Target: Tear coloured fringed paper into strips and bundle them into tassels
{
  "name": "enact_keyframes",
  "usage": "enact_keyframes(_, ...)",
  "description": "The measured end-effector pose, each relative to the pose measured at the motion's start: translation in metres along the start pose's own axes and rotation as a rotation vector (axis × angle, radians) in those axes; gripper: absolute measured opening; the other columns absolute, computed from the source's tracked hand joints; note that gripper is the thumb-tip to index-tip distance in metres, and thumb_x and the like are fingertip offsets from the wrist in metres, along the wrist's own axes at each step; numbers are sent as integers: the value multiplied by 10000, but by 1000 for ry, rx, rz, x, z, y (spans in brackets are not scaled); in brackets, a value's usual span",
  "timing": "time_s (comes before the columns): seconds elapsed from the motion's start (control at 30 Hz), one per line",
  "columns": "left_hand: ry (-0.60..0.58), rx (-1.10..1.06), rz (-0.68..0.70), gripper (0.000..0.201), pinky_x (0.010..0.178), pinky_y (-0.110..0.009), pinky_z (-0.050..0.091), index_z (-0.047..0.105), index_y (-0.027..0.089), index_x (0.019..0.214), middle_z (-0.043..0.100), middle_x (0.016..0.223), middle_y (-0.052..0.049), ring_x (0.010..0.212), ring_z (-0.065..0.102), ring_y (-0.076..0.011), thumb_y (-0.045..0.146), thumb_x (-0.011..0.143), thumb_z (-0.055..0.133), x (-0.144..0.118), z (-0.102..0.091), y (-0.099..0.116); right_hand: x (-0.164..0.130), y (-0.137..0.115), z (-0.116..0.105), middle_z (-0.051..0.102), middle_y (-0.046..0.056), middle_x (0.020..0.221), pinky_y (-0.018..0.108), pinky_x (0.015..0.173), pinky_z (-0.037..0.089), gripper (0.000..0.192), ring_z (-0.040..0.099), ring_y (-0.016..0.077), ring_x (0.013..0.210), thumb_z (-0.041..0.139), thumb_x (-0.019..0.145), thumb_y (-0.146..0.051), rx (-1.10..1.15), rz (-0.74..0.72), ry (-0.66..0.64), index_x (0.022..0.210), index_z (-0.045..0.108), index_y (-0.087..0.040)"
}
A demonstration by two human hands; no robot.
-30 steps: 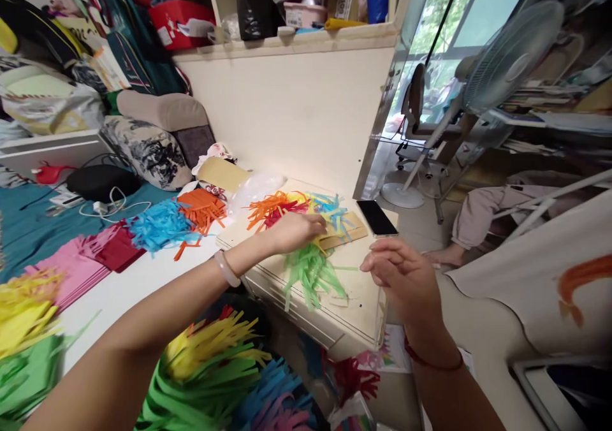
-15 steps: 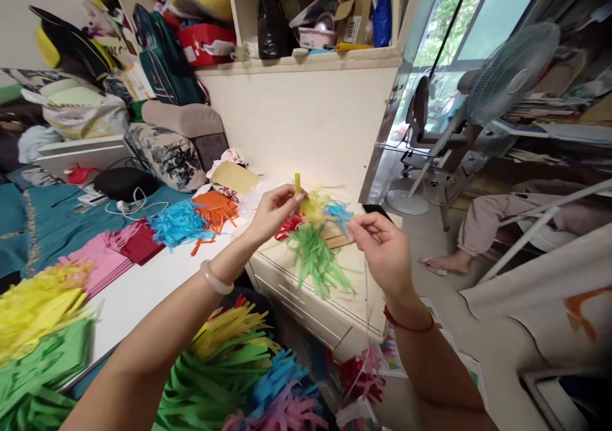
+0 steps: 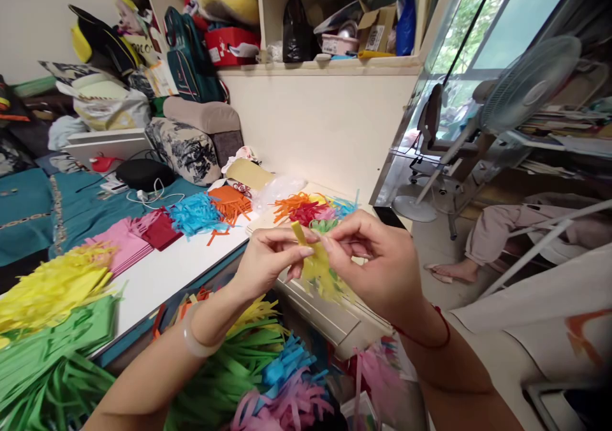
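Note:
A yellow fringed paper tassel (image 3: 322, 281) hangs in front of me with its rolled, stick-like top pointing up. My left hand (image 3: 272, 255) is closed in a pinch around that top. Close beside it, my right hand (image 3: 375, 262) is also pinched shut, its fingertips almost at the tassel's upper end; whatever lies between them is too small to make out. Behind my hands, red fringed paper (image 3: 308, 213), orange strips (image 3: 291, 205) and blue strips (image 3: 345, 208) lie on a cream cabinet top. Green fringe (image 3: 324, 225) there is partly covered by my hands.
Left, a white board (image 3: 184, 275) carries yellow fringe (image 3: 57, 278), green fringe (image 3: 71, 335), pink sheets (image 3: 119, 246) and blue fringe (image 3: 195, 214). More fringe in several colours lies below my arms. A standing fan (image 3: 528, 83) and another person's leg (image 3: 488, 233) are at right.
My right hand has let go of the blue strips and come left to the yellow tassel. The left hand has drawn the tassel nearer and lower. The view has shifted slightly.

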State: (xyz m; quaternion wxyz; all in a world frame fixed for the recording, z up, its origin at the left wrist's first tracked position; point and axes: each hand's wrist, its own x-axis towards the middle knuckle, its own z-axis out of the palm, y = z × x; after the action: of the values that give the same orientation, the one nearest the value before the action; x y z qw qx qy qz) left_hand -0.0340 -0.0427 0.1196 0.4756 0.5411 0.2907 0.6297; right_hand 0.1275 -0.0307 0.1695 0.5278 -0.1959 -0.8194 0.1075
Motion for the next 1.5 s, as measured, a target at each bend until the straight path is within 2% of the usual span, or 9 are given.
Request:
enact_keyframes(0.1,146,90,66,131,306,-118,309,677,147,687,610,670,20,337,439,-3,207,658,790,-8,6,5,-2,-7,2,559,-41,593,169,455,380,119,462,44,479,593,775,-100,-18,-17,-4,695,540,-169)
enact_keyframes(0.17,182,111,122,154,312,-109,319,644,143,639,568,628,43,339,435,2,181,645,793,-12,11,7,-4,-11,5,550,-43,588,171,453,372,117,468,47,490,589,773,-91,-43,-38,-1,699,544,-169)
enact_keyframes(0.73,168,305,334,145,345,-145,362,601,151,642,538,687,23,426,473,-30,162,726,719,-18,17,10,-7,-17,7,533,-52,580,174,486,406,107,509,55,524,612,779,-91,-141,-112,33,730,559,-170)
enact_keyframes(0.97,234,641,629,183,486,-185,394,580,158,619,570,624,16,554,493,-73,176,749,708,-15,16,10,-14,-15,5,677,-21,709,184,551,480,50,615,79,587,632,827,-144,-111,-77,42,845,618,-188)
enact_keyframes(1.1,211,751,663,170,499,-192,388,587,168,654,580,631,16,562,489,-80,220,790,676,-15,18,9,-18,-13,4,702,-12,814,183,517,483,140,632,80,570,618,841,-154,-63,-26,34,965,595,-212)
enact_keyframes(1.2,183,813,676,169,493,-188,376,573,172,665,558,631,20,556,478,-78,208,807,656,-15,19,7,-21,-10,4,704,-15,801,190,526,492,212,633,86,566,614,846,-156,-50,7,6,1045,580,-220)
enact_keyframes(1.27,186,893,711,152,482,-183,362,567,171,681,548,641,16,554,472,-77,178,817,636,-16,19,6,-21,-7,5,701,-14,769,198,540,496,190,635,94,577,619,845,-172,-53,25,-7,1029,597,-215)
enact_keyframes(1.4,214,1132,801,136,509,-179,363,559,171,711,555,679,0,591,490,-79,132,841,577,-14,14,1,-22,1,9,685,-3,728,218,586,499,42,621,103,615,615,837,-159,-75,-11,30,845,629,-198)
enact_keyframes(1.5,233,1354,872,184,495,-189,333,555,172,694,547,661,2,559,474,-77,143,872,524,-11,10,-5,-23,10,12,650,9,713,252,623,499,87,602,122,662,598,821,-116,-28,-50,59,789,629,-190)
